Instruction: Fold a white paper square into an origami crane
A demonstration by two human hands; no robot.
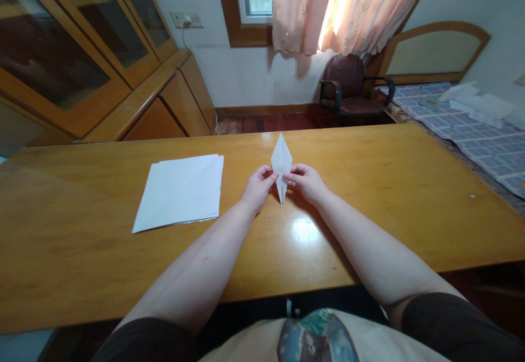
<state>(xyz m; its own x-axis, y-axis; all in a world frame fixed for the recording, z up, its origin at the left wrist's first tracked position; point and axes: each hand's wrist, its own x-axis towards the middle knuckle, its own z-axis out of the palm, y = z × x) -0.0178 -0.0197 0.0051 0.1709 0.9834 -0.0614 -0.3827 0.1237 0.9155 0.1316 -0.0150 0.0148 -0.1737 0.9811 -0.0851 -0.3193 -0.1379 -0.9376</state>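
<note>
A piece of white paper folded into a narrow diamond, the folded paper (281, 157), is held above the table in front of me. One point faces the far edge, and the lower point, which has a slit down its middle, faces me. My left hand (260, 186) pinches its left side between thumb and fingers. From the other side, my right hand (307, 181) is closed on the right edge, thumb on top. The fingertips beneath the paper are partly hidden.
A stack of white paper sheets (180, 192) lies on the wooden table (369, 187) to the left. Beyond the far edge are a glass-doored cabinet (135, 83), a brown office chair (346, 86) and a bed (471, 132) with white items on it.
</note>
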